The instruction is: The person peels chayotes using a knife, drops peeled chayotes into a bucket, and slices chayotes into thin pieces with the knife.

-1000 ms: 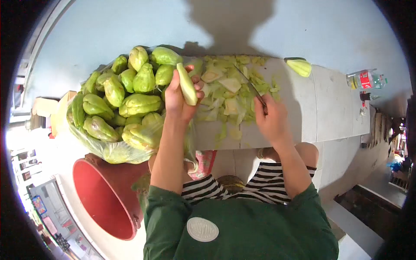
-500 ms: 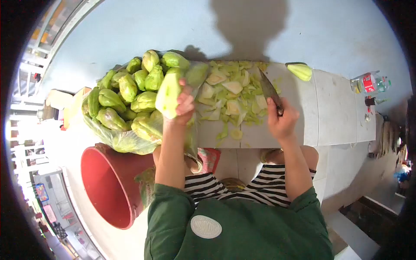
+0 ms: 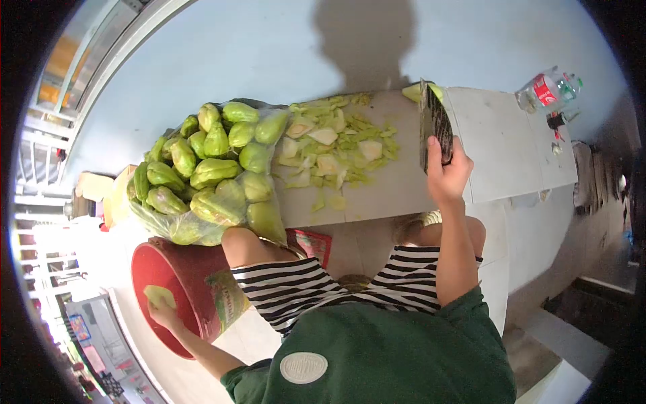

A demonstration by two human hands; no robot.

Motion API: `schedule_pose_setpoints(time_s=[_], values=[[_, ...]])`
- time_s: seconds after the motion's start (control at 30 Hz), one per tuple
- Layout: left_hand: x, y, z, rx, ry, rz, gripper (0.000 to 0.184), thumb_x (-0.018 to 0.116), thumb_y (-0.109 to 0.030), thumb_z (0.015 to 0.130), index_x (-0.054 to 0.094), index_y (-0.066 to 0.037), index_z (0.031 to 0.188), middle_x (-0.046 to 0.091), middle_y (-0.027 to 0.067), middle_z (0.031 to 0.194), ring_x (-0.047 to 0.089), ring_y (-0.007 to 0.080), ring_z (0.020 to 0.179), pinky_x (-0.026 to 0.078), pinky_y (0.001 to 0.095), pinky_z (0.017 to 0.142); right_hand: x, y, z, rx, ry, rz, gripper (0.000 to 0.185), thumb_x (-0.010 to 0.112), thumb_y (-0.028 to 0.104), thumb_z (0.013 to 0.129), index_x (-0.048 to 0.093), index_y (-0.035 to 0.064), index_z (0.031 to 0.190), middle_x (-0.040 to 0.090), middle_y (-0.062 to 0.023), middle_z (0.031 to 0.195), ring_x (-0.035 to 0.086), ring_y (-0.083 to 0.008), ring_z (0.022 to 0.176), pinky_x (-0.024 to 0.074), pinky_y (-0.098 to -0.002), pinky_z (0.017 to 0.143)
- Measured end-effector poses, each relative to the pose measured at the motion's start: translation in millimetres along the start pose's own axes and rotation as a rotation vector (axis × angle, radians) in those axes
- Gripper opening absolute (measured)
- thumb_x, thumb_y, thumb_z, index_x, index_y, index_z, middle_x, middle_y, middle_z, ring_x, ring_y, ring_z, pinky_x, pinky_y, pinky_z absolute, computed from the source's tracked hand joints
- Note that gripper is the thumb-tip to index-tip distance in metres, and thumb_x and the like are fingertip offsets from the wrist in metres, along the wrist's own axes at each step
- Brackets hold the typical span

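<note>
Down at the left, my left hand (image 3: 163, 315) is closed on a pale peeled chayote (image 3: 159, 294), at the mouth of a large red bucket (image 3: 195, 276). My right hand (image 3: 449, 174) grips a dark-bladed knife (image 3: 435, 118) by its handle, blade pointing up toward the wall. Behind the blade, a light green chayote (image 3: 412, 92) lies partly hidden at the back of the tiled ledge (image 3: 397, 195). Green peelings (image 3: 360, 131) and flat pale slices (image 3: 324, 136) are scattered over the ledge. Unpeeled green chayotes (image 3: 214, 172) fill a clear plastic bag (image 3: 188, 232) beside them.
A clear plastic bottle with a red label (image 3: 545, 89) and a small dark bottle (image 3: 557, 120) lie at the ledge's right end. The blue wall (image 3: 269, 54) closes off the back. A printed sack (image 3: 229, 299) hangs against the bucket, near my knee.
My left hand has carried the peeled chayote from above the ledge down and left to the bucket. The knife in my right hand has turned and shifted slightly right; the view has moved.
</note>
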State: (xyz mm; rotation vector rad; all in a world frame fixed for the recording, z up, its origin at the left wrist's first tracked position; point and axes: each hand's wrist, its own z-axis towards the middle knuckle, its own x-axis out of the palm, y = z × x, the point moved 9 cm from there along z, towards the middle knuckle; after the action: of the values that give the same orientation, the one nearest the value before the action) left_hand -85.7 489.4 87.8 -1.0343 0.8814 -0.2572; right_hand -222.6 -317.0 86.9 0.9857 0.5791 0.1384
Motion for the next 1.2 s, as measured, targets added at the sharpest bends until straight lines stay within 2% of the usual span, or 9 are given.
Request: schedule_pose_setpoints(time_s=[0.17,0.33,0.47,0.6,0.63,0.67,0.8,0.93,1.2], values=[[46,100,-25,-0.438,0.813,0.097,0.028,0.055,-0.013,0.090,0.064,0.005,0.109,0.068,0.0137,0.093,0.064,0.0235,0.079,0.052,0.0322,0.069,-35,-25,3,0.039,-0.107,0.023,0.028,0.064,0.016,0.090,0.047,0.0015,0.072,0.045,-0.0064,0.050,0.037,-0.0107,0.046,0.0349,-0.0284,0.043],[81,112,-26,-0.569,0.729,0.015,0.034,0.055,-0.021,0.090,0.064,0.004,0.111,0.067,0.0096,0.096,0.064,0.0245,0.081,0.051,0.0348,0.072,-64,-47,1,0.094,-0.214,0.035,0.030,0.065,0.017,0.089,0.046,0.0019,0.071,0.046,-0.0019,0.050,0.036,-0.0088,0.047,0.0334,-0.0268,0.044],[91,-50,-20,0.400,-0.044,0.642,0.039,0.057,-0.024,0.091,0.060,0.008,0.113,0.065,0.0173,0.109,0.062,0.0262,0.098,0.049,0.0355,0.085,-78,-63,2,0.181,-0.230,0.014,0.030,0.066,0.017,0.089,0.046,0.0020,0.071,0.046,-0.0022,0.050,0.037,-0.0086,0.047,0.0344,-0.0268,0.044],[267,-174,-143,0.521,0.542,-0.052,0.035,0.063,-0.013,0.088,0.057,0.007,0.117,0.063,0.0178,0.113,0.061,0.0269,0.102,0.049,0.0359,0.087,-84,-72,11,0.282,-0.198,-0.039,0.023,0.065,0.015,0.085,0.051,-0.0002,0.076,0.052,-0.0071,0.055,0.045,-0.0131,0.050,0.0402,-0.0302,0.049],[311,-204,-190,0.759,0.598,0.044,0.035,0.065,-0.013,0.086,0.059,0.002,0.117,0.064,0.0150,0.111,0.063,0.0234,0.094,0.050,0.0330,0.080,-84,-76,13,0.329,-0.164,-0.093,0.019,0.064,0.013,0.084,0.053,-0.0013,0.079,0.055,-0.0102,0.058,0.050,-0.0166,0.052,0.0430,-0.0324,0.052],[363,-212,-231,0.612,0.794,0.060,0.036,0.067,-0.014,0.083,0.060,-0.002,0.117,0.065,0.0133,0.110,0.064,0.0223,0.093,0.051,0.0321,0.079,-86,-77,14,0.334,-0.171,-0.094,0.019,0.064,0.013,0.084,0.053,-0.0013,0.079,0.055,-0.0102,0.058,0.050,-0.0166,0.052,0.0430,-0.0324,0.052],[495,-287,-423,0.877,1.324,-0.089,0.046,0.068,-0.014,0.079,0.057,-0.002,0.121,0.060,0.0210,0.119,0.058,0.0338,0.108,0.045,0.0408,0.097,-80,-102,14,0.414,0.065,-0.241,0.024,0.055,0.007,0.082,0.057,-0.0065,0.103,0.062,-0.0242,0.076,0.063,-0.0383,0.072,0.0486,-0.0413,0.067],[597,-322,-539,1.333,1.120,0.007,0.061,0.066,-0.023,0.078,0.045,-0.012,0.135,0.054,0.0186,0.128,0.046,0.0374,0.123,0.040,0.0466,0.101,-85,-119,12,0.472,0.093,-0.290,0.039,0.051,0.003,0.083,0.052,-0.0079,0.120,0.063,-0.0298,0.086,0.063,-0.0440,0.084,0.0491,-0.0443,0.074],[658,-348,-612,1.288,1.090,0.189,0.075,0.070,-0.022,0.072,0.039,-0.018,0.139,0.041,0.0146,0.138,0.041,0.0382,0.127,0.032,0.0606,0.104,-77,-123,23,0.546,0.171,-0.228,0.040,0.052,0.002,0.083,0.052,-0.0071,0.121,0.062,-0.0274,0.092,0.064,-0.0397,0.088,0.0492,-0.0422,0.077]])
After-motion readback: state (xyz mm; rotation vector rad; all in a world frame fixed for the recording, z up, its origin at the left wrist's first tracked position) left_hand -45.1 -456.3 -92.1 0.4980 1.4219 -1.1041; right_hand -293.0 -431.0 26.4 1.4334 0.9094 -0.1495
